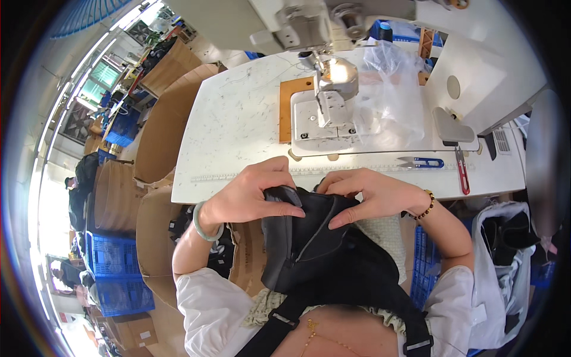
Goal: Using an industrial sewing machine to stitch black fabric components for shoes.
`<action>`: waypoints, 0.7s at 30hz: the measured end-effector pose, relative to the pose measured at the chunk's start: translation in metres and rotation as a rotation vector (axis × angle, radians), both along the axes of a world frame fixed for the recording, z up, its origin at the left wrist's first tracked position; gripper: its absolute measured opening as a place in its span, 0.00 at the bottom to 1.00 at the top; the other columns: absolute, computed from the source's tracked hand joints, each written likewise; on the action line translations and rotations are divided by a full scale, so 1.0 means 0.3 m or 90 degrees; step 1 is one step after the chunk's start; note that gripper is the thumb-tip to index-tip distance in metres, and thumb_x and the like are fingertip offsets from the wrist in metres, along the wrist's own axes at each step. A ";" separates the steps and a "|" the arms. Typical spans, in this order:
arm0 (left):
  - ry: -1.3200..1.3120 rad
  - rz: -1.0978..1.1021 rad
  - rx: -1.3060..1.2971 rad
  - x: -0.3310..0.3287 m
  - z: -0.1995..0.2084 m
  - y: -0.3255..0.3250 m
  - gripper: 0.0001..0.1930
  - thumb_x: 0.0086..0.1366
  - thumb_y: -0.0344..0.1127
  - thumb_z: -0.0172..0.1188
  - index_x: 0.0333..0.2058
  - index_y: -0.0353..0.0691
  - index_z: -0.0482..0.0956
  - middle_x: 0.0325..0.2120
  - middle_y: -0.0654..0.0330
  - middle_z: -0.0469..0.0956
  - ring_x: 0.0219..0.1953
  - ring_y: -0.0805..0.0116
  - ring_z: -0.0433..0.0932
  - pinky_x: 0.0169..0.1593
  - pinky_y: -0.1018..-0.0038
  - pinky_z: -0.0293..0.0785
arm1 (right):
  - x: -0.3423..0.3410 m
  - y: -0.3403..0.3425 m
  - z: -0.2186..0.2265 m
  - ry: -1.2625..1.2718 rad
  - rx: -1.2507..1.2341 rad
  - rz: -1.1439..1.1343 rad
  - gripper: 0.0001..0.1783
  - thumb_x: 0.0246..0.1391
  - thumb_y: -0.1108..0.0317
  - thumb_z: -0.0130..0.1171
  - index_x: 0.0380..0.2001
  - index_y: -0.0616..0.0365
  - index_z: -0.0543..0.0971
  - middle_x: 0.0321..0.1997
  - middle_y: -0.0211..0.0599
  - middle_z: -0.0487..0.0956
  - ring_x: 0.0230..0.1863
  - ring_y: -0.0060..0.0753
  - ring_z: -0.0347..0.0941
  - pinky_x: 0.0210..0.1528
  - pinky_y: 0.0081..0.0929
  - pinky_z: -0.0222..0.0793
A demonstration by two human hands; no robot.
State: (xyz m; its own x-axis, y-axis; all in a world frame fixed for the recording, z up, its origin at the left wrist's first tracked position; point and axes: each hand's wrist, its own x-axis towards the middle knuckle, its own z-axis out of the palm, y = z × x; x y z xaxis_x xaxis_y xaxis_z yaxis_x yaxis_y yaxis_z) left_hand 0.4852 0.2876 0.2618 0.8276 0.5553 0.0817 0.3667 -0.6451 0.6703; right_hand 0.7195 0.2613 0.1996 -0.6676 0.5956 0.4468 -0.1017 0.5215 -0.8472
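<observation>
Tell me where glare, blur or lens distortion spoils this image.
Head view: straight edges bow toward the dark round rim; head view: the sewing machine's lamp burns out to white, and the far-left background is washed out; head view: the left hand and right hand look fairly sharp, but fine detail on the black piece sinks into darkness.

A sewing workshop: beyond the fingers, a sewing machine and 2 snips on a surface; leftward of the fingers, crates and cartons.
</observation>
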 end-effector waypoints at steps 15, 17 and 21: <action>0.173 0.135 0.091 -0.137 0.179 0.369 0.15 0.46 0.38 0.67 0.30 0.35 0.77 0.23 0.62 0.74 0.29 0.78 0.69 0.34 0.77 0.66 | -0.302 0.248 -0.007 0.096 -0.246 -0.267 0.18 0.45 0.58 0.63 0.25 0.66 0.75 0.18 0.33 0.72 0.22 0.16 0.64 0.25 0.22 0.60; 0.094 0.105 0.343 -0.125 0.207 0.452 0.18 0.50 0.38 0.63 0.38 0.35 0.75 0.29 0.54 0.76 0.32 0.64 0.74 0.39 0.69 0.70 | -0.399 0.360 -0.035 0.253 -0.285 -0.311 0.15 0.45 0.63 0.63 0.27 0.66 0.76 0.20 0.30 0.74 0.23 0.16 0.65 0.26 0.20 0.62; 0.108 0.330 0.658 -0.137 0.136 0.415 0.19 0.54 0.33 0.59 0.45 0.36 0.70 0.37 0.51 0.74 0.39 0.52 0.74 0.42 0.63 0.70 | -0.487 0.491 -0.068 0.559 -0.468 -0.341 0.11 0.47 0.70 0.61 0.31 0.67 0.74 0.28 0.33 0.77 0.28 0.19 0.70 0.32 0.19 0.68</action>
